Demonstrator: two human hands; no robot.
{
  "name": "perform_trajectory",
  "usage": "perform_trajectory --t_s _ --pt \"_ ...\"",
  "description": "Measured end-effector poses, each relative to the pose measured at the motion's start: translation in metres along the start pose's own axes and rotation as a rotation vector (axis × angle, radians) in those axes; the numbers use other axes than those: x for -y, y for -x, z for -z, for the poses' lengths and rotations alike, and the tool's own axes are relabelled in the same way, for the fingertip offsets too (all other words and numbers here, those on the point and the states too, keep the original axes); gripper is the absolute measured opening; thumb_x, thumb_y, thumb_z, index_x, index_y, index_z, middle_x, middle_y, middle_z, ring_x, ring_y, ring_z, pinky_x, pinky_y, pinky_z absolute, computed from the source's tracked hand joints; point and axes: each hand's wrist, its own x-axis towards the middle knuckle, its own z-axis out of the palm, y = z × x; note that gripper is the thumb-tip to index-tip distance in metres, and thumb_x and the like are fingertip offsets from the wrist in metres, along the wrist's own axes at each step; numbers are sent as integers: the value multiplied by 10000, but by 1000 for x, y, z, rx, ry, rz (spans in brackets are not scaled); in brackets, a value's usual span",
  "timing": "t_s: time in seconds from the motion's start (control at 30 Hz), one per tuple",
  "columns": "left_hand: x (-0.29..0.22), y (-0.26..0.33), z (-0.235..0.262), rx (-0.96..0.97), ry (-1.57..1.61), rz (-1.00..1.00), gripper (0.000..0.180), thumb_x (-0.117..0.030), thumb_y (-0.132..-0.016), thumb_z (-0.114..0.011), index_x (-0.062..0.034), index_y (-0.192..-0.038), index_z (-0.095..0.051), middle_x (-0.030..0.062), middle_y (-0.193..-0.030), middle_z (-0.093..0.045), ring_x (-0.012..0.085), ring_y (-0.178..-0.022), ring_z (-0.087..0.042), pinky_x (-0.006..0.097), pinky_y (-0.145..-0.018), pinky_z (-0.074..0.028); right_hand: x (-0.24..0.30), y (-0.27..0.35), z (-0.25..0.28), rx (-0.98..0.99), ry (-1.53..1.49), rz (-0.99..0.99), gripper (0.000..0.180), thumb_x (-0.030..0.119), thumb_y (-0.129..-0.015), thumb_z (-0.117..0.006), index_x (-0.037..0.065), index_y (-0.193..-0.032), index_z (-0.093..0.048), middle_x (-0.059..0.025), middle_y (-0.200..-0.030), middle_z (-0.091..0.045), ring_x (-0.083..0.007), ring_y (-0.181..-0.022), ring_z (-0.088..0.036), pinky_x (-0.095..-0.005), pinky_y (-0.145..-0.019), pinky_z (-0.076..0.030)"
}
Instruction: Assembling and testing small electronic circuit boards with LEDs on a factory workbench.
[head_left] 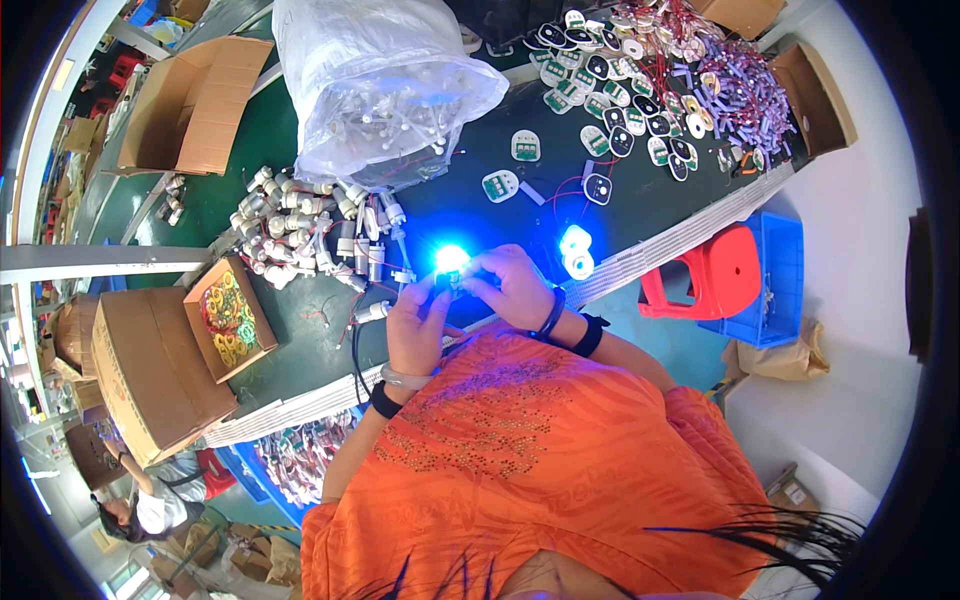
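Both my hands meet at the table's near edge around a small part with a glowing blue light. My left hand pinches it from the left and below. From the right, the thumb and fingers of my right hand close on it too. Glare washes out its shape. To the right of my right hand lies a white rounded part, also lit blue. Just left of my hands spreads a pile of small cylindrical motors with white ends, some trailing thin wires.
A clear plastic bag of white parts stands behind. Oval circuit-board pieces and purple cylinders with red wires cover the far right. A box of coloured rings sits left. A red stool and blue crate stand right.
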Motion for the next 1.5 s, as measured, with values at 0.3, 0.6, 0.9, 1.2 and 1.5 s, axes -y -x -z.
perform_trajectory --t_s 0.3,0.6,0.9,1.2,1.5 --pt "-16 -1 2 -72 -336 -159 304 -91 -909 -542 -18 -1204 -559 78 -899 -503 128 -688 -578 254 -438 -543 12 -16 -8 -89 -95 -101 162 162 -785 -634 1 -810 -637 -191 -706 -610 -338 -622 -609 -384 -560 -454" --pt "-1 -11 -8 -74 107 -63 294 -80 -908 -561 -3 -1192 -563 59 -967 -628 134 -893 -632 257 -496 -571 7 -6 0 -63 -443 -305 89 97 -861 -595 9 -879 -596 -20 -719 -595 -70 -638 -548 -226 -571 -453" --pt "-4 -9 -8 -94 116 -74 279 -85 -905 -562 -21 -1175 -583 53 -928 -551 111 -767 -598 234 -476 -553 5 -12 -2 -14 -394 -278 81 88 -861 -600 9 -877 -610 -6 -722 -593 -60 -634 -542 -216 -573 -443" --pt "-16 -9 -1 -161 -51 -184 266 -85 -900 -572 -36 -1161 -597 45 -900 -521 98 -746 -588 222 -435 -543 11 -30 -13 -63 -264 -195 115 110 -801 -657 6 -851 -649 -79 -725 -642 -137 -636 -595 -273 -597 -476" --pt "-12 -13 3 -114 76 -114 299 -113 -918 -559 2 -1193 -558 61 -989 -628 103 -798 -615 258 -474 -560 11 -31 -6 -67 -305 -132 68 52 -778 -638 -4 -812 -620 -104 -699 -629 -174 -620 -607 -293 -590 -477"
